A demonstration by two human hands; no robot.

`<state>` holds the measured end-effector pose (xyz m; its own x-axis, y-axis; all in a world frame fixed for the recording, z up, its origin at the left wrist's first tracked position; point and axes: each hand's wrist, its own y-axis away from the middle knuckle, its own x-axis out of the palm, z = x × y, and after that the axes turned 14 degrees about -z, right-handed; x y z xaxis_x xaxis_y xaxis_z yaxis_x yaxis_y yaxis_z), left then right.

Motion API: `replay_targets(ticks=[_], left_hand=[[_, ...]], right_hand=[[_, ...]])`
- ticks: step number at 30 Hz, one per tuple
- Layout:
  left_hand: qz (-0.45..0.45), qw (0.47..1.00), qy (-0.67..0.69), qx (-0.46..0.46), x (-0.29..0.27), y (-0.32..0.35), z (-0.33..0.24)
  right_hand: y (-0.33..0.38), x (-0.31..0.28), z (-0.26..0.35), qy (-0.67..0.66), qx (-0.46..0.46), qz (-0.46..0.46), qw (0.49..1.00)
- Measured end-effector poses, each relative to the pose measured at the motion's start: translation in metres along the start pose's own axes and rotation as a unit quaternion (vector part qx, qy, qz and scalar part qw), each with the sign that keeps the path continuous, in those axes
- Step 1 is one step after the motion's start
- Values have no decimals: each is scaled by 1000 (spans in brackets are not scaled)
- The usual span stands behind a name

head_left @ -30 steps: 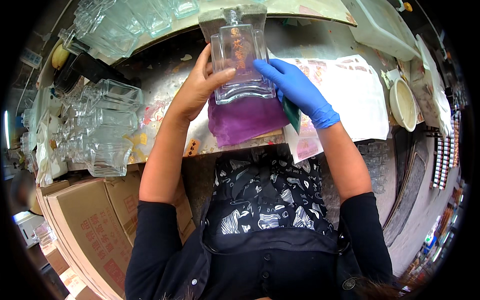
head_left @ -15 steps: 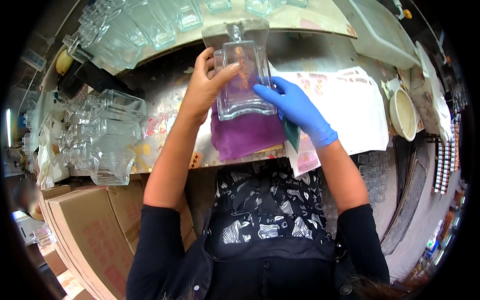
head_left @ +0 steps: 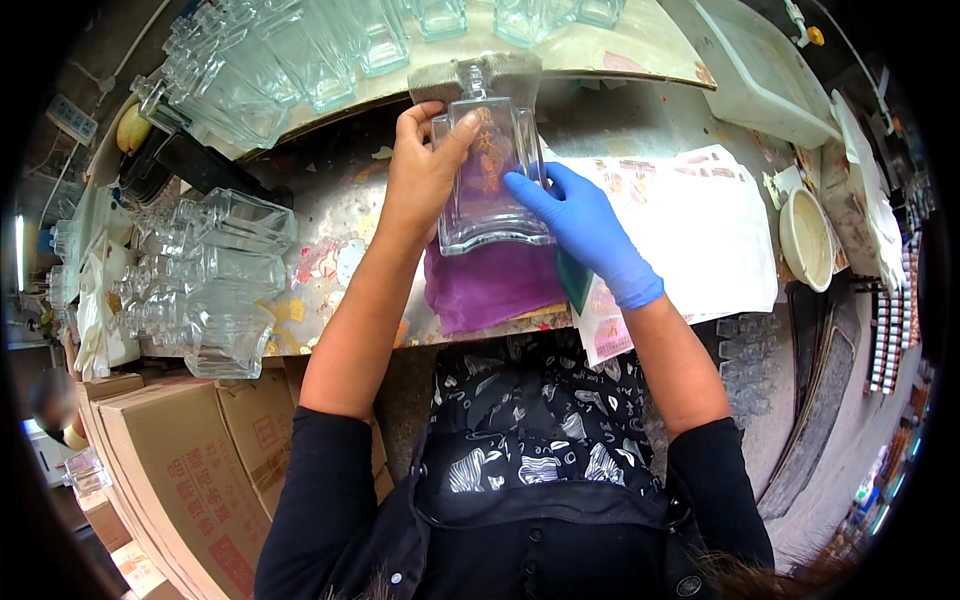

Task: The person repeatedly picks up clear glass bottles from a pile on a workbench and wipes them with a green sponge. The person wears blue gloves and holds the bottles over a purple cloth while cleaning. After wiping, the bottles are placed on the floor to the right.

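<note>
The left hand (head_left: 412,180) sits higher on the bottle (head_left: 487,215) than a second ago. Left and gloved right hand (head_left: 585,222) grip its sides, over the cloth's (head_left: 492,298) far part. A loose hold could drop it; a thumb could smear the print (head_left: 491,160), if wet.

Bottle (head_left: 492,218): smooth, glossy clear glass (cloth (head_left: 488,292): matt).

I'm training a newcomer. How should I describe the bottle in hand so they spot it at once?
On the workbench, find the purple cloth near the front edge. Overlapping it in view is a clear glass bottle, between the bare left hand and blue-gloved right hand. Unlike the clear bottles lying at left, it is held and shows orange lettering.
</note>
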<state>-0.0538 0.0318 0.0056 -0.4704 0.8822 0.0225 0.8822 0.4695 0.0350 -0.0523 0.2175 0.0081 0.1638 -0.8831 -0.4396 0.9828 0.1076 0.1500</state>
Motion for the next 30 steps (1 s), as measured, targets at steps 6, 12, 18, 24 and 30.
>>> replay_targets(ticks=[6, 12, 18, 24, 30], left_hand=[[45, 993, 88, -61, -8, -11, 11], [154, 988, 17, -28, -24, 7, 1], [223, 974, -44, 21, -43, 10, 11], [233, 972, -23, -12, -44, 12, 8], [207, 977, 32, -50, -46, 5, 8]], right_hand=[[-3, 1, -13, -52, -41, -7, 998], [6, -8, -11, -95, 55, 37, 993], [4, -2, -16, -42, -27, 14, 999], [3, -5, -16, -18, -32, 24, 999], [7, -7, -8, -60, -4, 39, 997]])
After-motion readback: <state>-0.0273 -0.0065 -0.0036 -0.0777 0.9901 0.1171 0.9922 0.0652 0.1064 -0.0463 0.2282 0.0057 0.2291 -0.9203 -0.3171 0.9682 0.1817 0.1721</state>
